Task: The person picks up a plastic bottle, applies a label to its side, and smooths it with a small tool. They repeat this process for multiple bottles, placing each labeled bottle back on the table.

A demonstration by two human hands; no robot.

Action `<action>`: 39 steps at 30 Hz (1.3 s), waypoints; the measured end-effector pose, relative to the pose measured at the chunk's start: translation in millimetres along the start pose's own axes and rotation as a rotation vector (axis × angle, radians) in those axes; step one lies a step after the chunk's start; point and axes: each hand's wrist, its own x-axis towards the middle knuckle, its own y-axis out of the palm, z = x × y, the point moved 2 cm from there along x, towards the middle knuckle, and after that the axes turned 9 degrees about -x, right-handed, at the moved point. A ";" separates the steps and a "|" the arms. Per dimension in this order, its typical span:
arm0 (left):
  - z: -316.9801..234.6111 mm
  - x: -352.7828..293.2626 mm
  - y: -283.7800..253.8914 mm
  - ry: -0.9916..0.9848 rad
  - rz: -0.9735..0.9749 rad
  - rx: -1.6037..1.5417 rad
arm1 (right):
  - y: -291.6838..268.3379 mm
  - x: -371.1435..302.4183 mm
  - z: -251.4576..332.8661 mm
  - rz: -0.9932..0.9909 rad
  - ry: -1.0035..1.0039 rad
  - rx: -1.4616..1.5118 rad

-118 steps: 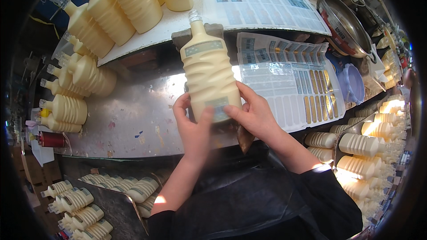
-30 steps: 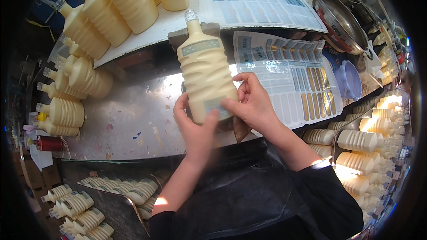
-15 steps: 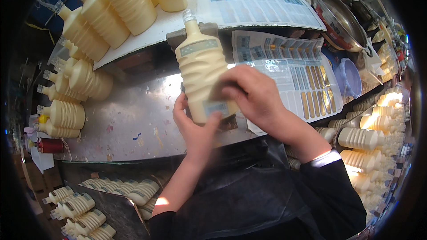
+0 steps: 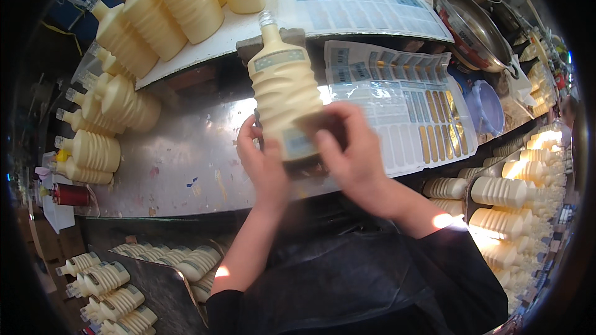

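Note:
A cream-coloured ribbed bottle (image 4: 287,90) with a clear threaded neck lies in front of me, its neck pointing away and propped on a grey rest (image 4: 246,51). One blue-grey label crosses its shoulder and another sits near its base. My left hand (image 4: 264,164) grips the lower left side of the bottle, thumb on top. My right hand (image 4: 351,149) is at the lower right side, fingers curved round the edge and partly blurred. Beside it on the right lies a sheet of stickers (image 4: 397,108) with blue, white and gold strips.
Another label sheet (image 4: 354,6) lies on the white raised shelf (image 4: 273,0). Upright cream bottles (image 4: 186,3) stand at its left end. More bottles lie stacked at left (image 4: 90,152) and right (image 4: 496,192). A metal pan (image 4: 475,22), a lilac basin (image 4: 487,108) and a red spool (image 4: 69,194) are at the sides.
My right hand has come down from above the bottle's front to its lower right side. My left thumb has moved off the lower label. The bottle lies almost as before.

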 end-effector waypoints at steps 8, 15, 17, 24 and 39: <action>-7.9 2.3 9.6 0.131 -0.002 0.200 | 3.5 0.4 -41.1 -0.077 0.017 -0.041; -8.5 10.4 0.6 -0.121 0.032 -0.201 | -7.5 1.1 -21.2 -0.193 -0.510 -0.254; -11.5 11.5 0.4 -0.189 0.031 -0.351 | 0.5 -10.2 -0.6 -0.054 -0.750 -0.219; 1.1 9.7 -16.4 -0.285 -0.017 -0.583 | 22.6 -10.2 27.6 -0.092 -0.798 -0.287; -11.3 2.4 -3.5 -0.229 0.030 -0.483 | 3.9 -12.1 9.7 0.006 0.015 -0.366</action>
